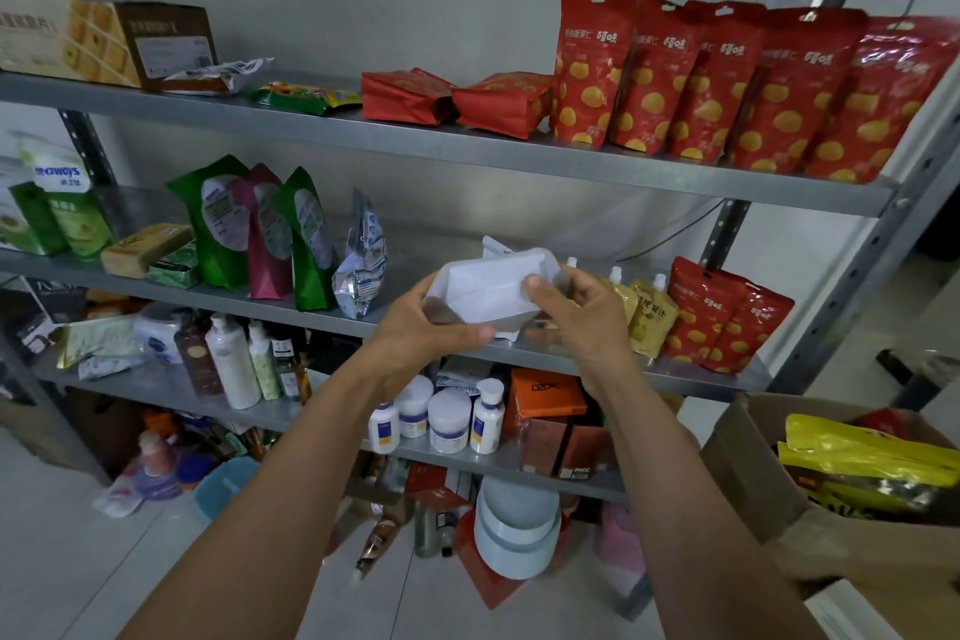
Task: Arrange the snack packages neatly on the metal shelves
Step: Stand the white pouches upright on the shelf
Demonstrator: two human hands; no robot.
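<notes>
A white snack pouch (493, 286) with a clear, dark-filled lower part is held between both hands just above the front of the second metal shelf (696, 379). My left hand (426, 322) grips its left bottom corner. My right hand (582, 312) pinches its right edge with thumb on top. To the right stand yellow spouted pouches (649, 312) and two red packages (727, 322). To the left stand green and pink bags (260, 234) and a silver bag (363, 265). Red spotted packages (727, 83) line the top shelf (467, 146).
A cardboard box (769, 499) with yellow bags (862, 457) sits at the lower right. The third shelf holds bottles (234, 359), white jars (447, 421) and orange boxes (550, 395). Biscuit boxes (93, 42) stand top left. Clutter and a white bowl (519, 525) lie on the floor.
</notes>
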